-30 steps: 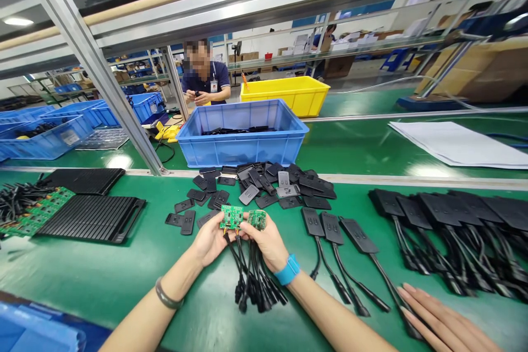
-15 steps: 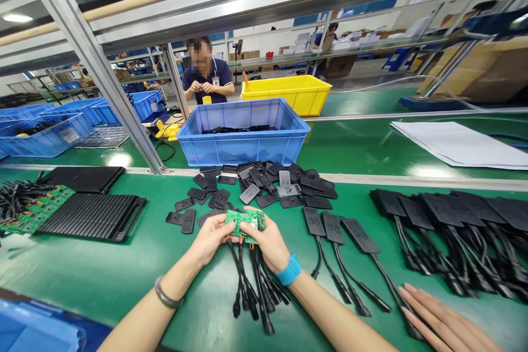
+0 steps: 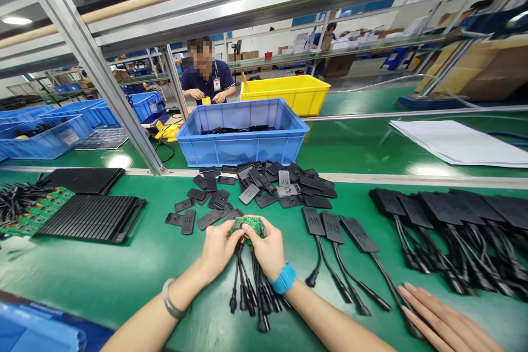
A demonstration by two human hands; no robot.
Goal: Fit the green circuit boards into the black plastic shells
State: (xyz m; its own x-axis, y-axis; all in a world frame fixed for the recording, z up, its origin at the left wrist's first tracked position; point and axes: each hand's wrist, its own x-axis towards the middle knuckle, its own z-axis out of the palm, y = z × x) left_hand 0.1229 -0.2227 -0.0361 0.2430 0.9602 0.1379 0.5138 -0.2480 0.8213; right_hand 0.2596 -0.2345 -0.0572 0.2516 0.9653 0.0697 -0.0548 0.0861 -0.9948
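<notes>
Over the green worktop, both my hands grip a bunch of green circuit boards (image 3: 252, 224). My left hand (image 3: 220, 247) pinches the boards' left end and my right hand (image 3: 268, 245) wraps round the right end, thumb on top. Several black cables (image 3: 258, 286) with connector ends hang from the boards toward me. The boards are tilted, so mostly their upper edges show. Just beyond my fingers lies a loose pile of black plastic covers (image 3: 251, 190). To the right of my right hand, black cased units (image 3: 333, 228) with cable tails lie in a short row.
At lower right rests another person's hand (image 3: 445, 316) near a cable. More cased units (image 3: 449, 214) lie to the right. On the left are black slotted racks (image 3: 93, 214) and circuit boards (image 3: 39, 214). A blue bin (image 3: 243, 148) stands behind the covers; a co-worker (image 3: 208, 74) sits beyond.
My hands have drawn closer together and slightly toward me, and the boards have tipped so their faces show less. The co-worker across has lowered and parted their hands.
</notes>
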